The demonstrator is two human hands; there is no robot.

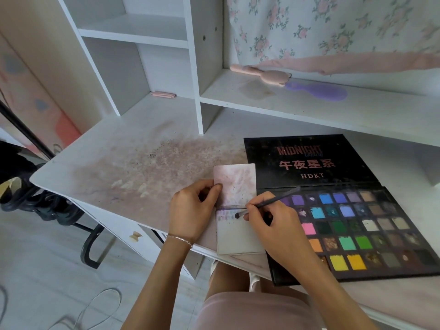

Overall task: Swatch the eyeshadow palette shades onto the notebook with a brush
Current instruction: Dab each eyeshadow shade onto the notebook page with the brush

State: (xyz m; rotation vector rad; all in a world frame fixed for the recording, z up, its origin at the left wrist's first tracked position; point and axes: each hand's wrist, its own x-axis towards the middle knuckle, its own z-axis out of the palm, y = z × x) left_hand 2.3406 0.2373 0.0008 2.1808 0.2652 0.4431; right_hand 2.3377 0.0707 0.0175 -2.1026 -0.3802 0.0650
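A small notebook [238, 236] lies open at the desk's front edge, its upper page smudged pink and several purple swatches along the top of its lower page. My left hand [191, 210] pinches the upper page's left edge. My right hand [273, 222] grips a thin dark brush [273, 202], whose tip touches the lower page beside the swatches. Right of the notebook lies the open black eyeshadow palette [352, 225] with several rows of coloured pans; my right hand covers its lower left pans.
The white desk [119, 158] is stained with pink powder. The palette's lid [307, 160] lies flat behind the pans. On the shelf behind lie a pink brush [262, 73], a purple brush [319, 90] and a pink clip [163, 94]. A chair [47, 203] stands at left.
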